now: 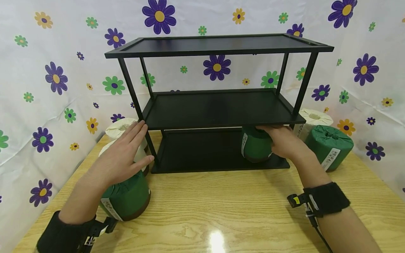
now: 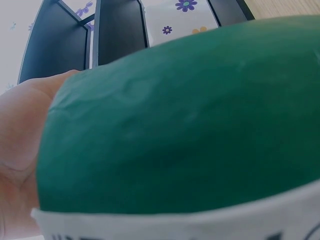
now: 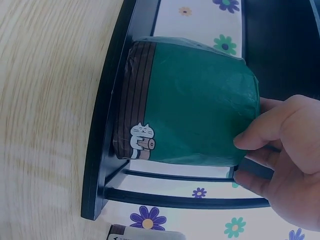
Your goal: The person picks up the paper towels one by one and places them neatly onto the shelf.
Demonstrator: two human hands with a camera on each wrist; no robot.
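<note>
My right hand (image 1: 283, 140) grips a green-wrapped toilet paper roll (image 1: 255, 144) near its top, at the right end of the bottom board (image 1: 202, 151) of a black three-tier shelf. In the right wrist view, thumb and fingers pinch the upper end of the roll, which has a brown band and a white cat print. My left hand (image 1: 118, 160), its fingers straight, lies against the shelf's front left post (image 1: 130, 88). Below that hand stands another green-wrapped roll (image 1: 131, 196), which fills most of the left wrist view.
Cream-wrapped rolls (image 1: 119, 127) stand left of the shelf, partly hidden by my left hand. On the right are a cream roll (image 1: 316, 117) and a green roll (image 1: 329, 146). The middle board (image 1: 215, 109) hangs close above my right hand. A flowered cloth (image 1: 79, 52) backs the wooden table (image 1: 202, 203).
</note>
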